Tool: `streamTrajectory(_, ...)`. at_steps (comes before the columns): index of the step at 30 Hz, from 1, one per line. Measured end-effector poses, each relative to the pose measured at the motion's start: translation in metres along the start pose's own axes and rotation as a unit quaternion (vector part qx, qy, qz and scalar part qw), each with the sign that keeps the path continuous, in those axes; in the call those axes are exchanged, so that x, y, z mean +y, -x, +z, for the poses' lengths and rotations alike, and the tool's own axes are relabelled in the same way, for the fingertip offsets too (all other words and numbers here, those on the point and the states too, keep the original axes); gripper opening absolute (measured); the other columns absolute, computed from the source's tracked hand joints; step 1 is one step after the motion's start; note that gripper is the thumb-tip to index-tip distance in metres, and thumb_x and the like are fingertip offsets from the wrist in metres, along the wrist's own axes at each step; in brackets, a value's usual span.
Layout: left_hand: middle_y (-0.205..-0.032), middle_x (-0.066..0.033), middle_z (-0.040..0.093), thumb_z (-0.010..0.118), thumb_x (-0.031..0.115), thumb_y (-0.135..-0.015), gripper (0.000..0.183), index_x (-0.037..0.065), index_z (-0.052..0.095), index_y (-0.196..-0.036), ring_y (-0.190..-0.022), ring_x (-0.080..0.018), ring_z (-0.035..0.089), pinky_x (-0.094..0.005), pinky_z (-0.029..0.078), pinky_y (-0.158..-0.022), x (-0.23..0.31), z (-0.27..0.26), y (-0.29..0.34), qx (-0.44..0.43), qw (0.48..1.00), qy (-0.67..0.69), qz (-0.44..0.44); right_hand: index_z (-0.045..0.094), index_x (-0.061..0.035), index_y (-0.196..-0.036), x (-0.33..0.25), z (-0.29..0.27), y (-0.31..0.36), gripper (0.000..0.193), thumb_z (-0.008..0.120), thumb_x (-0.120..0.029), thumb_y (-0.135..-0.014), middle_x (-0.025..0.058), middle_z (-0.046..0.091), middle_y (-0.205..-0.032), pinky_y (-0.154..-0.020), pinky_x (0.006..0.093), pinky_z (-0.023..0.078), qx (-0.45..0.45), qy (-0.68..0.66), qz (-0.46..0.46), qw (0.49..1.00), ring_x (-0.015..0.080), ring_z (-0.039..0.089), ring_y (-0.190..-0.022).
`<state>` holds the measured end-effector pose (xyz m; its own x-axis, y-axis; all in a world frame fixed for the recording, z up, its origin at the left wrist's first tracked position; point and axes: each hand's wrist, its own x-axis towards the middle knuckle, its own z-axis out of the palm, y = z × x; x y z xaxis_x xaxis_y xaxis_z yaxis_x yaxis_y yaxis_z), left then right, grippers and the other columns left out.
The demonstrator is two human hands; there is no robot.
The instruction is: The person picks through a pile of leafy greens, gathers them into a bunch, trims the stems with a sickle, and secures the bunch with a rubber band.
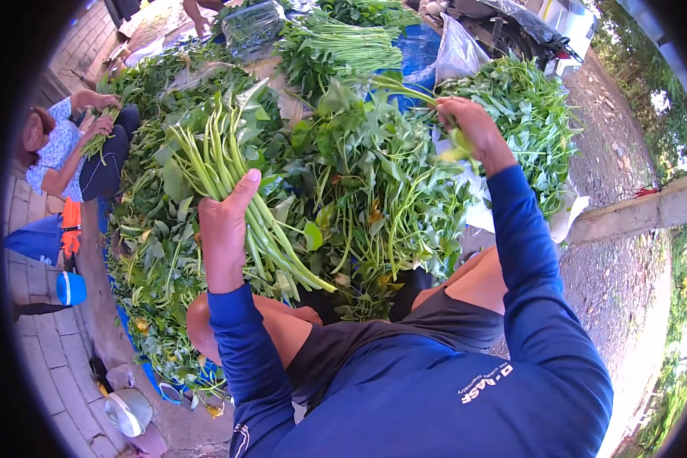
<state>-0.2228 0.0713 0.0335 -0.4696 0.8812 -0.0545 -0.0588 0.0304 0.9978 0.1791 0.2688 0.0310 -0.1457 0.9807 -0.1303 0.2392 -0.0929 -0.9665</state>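
Your left hand (225, 221) has its grip wrapped around a stem bundle (220, 164) at centre left of the frame, thumb uppermost; the bundle's long axis slants from upper left to lower right. Your right hand (469, 126), upper right, has its grip closed on a few stems (408, 90), their free ends pointing left and slightly up. Heaped greens (389, 179) spread between and beyond; a co-worker (57, 164) sits far left.

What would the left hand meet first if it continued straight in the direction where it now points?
Beyond the green stalks it holds, the left hand would probably meet the leafy heap first; the depth between them is unclear.
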Motion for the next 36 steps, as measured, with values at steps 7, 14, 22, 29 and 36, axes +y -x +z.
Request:
streamTrajectory(7,-0.103,-0.003,0.075,0.084,0.016,-0.092,0.027,0.003,0.076,-0.114,-0.09,-0.0108,0.066,-0.0275,0.052,-0.085,-0.008,0.013,-0.002,-0.025,0.999,0.042,-0.004,0.065,-0.0103,-0.116,0.026,0.029,0.079,0.017,0.064,-0.02,-0.103,-0.0045,0.058,-0.085,-0.068,0.0275,0.047,-0.051,-0.238,0.119,0.963,0.0097,0.053,-0.072)
streamTrajectory(14,-0.099,-0.0036,0.076,0.086,0.016,-0.089,0.026,0.003,0.078,-0.109,-0.085,-0.011,0.067,-0.0287,0.054,-0.081,-0.017,0.038,0.012,-0.05,0.999,0.015,0.003,0.07,-0.0151,-0.12,0.072,0.072,0.124,0.016,0.065,-0.015,-0.105,-0.0035,0.07,-0.095,-0.077,0.0316,0.054,-0.07,-0.327,0.141,0.932,0.01,0.065,-0.086)
streamTrajectory(22,-0.09,-0.005,0.077,0.084,0.014,-0.088,0.022,-0.001,0.077,-0.102,-0.076,-0.0112,0.067,-0.0294,0.054,-0.071,-0.027,0.056,0.025,-0.065,0.995,-0.063,0.031,0.073,-0.0118,-0.122,0.084,0.101,0.157,0.022,0.075,-0.014,-0.1,-0.0066,0.067,-0.093,-0.071,0.0245,0.052,-0.021,-0.289,0.079,0.954,0.0056,0.061,-0.082)
streamTrajectory(29,-0.098,-0.0045,0.077,0.085,0.015,-0.09,0.025,0.007,0.077,-0.111,-0.086,-0.0123,0.072,-0.0301,0.059,-0.079,-0.038,0.079,0.046,-0.147,0.989,0.021,-0.013,0.074,-0.0085,-0.124,0.069,0.13,0.175,0.024,0.075,-0.012,-0.1,-0.0076,0.069,-0.094,-0.072,0.0228,0.048,-0.031,-0.217,-0.023,0.975,0.0039,0.057,-0.081)
streamTrajectory(36,-0.099,-0.004,0.077,0.085,0.018,-0.09,0.028,0.001,0.077,-0.11,-0.085,-0.0103,0.067,-0.0287,0.055,-0.078,-0.048,0.099,0.047,-0.218,0.975,-0.042,-0.024,0.069,-0.0034,-0.134,0.059,0.138,0.185,0.031,0.069,-0.013,-0.105,-0.0046,0.073,-0.111,-0.089,0.0254,0.052,-0.178,-0.149,0.004,0.973,0.0047,0.061,-0.096)
